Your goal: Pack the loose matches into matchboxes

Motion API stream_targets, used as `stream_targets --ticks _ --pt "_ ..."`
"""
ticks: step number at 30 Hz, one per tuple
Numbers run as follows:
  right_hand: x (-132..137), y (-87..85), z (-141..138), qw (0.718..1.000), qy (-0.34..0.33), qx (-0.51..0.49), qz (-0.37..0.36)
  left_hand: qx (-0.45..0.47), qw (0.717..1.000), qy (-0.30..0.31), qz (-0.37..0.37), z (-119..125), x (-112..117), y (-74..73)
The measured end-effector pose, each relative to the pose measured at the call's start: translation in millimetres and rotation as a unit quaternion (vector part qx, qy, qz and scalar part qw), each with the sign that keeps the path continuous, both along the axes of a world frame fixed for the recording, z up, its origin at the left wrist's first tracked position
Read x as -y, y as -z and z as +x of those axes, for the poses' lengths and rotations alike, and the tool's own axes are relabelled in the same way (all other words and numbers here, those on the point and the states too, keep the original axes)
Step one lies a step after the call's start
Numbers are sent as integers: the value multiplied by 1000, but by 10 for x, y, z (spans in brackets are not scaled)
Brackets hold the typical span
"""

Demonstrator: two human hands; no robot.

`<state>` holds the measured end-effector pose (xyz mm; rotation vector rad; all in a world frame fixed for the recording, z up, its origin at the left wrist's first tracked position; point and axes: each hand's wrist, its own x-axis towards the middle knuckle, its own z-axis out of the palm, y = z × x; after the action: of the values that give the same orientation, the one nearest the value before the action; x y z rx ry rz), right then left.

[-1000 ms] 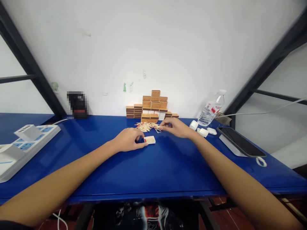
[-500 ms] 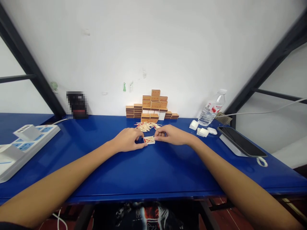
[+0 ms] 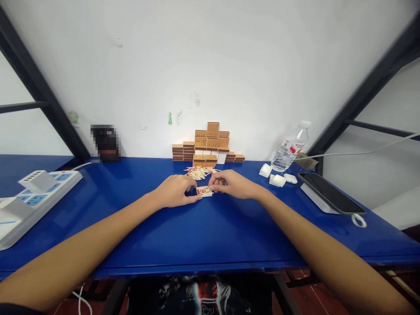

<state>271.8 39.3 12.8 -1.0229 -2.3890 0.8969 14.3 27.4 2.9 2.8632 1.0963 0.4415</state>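
Note:
A small open matchbox tray [image 3: 204,191] with red-tipped matches in it lies on the blue table [image 3: 210,232]. My left hand [image 3: 175,190] rests at the tray's left end, thumb and fingers pinching it. At the tray's right end my right hand [image 3: 229,183] has its fingertips pinched together over the matches; whether they hold a match is too small to tell. Just behind the hands lies a loose pile of matches [image 3: 200,172]. Further back, a stack of brown matchboxes [image 3: 210,144] stands against the wall.
A white power strip [image 3: 31,197] sits at the left edge. To the right are a water bottle [image 3: 290,148], small white trays [image 3: 275,177], and a phone on a white stand [image 3: 330,197]. A dark blurred object [image 3: 105,143] stands at the back left.
My right hand came back from the loose match pile to the tray's right end and pinched over it. My left hand stayed at the tray.

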Motion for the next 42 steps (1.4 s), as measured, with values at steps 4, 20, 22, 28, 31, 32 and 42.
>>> stream_targets --ticks 4,20,22,28,31,32,42 --pt "1 13 -22 1000 4 0 15 -2 1000 1 4 -4 -7 8" --pt "-2 -77 57 1000 18 1 16 0 1000 11 4 -16 -16 16" --pt "13 -44 15 1000 10 -5 19 -1 1000 8 2 -13 -22 18" --pt "68 17 -103 995 20 0 99 -5 1000 7 3 -4 -25 21" --pt "50 -21 -54 990 42 1 137 -3 1000 7 4 -5 -22 19" --pt "37 -29 -27 990 43 12 136 -2 1000 8 6 -6 -22 19" --pt "9 23 13 998 21 50 23 11 1000 16 8 -6 -25 28"
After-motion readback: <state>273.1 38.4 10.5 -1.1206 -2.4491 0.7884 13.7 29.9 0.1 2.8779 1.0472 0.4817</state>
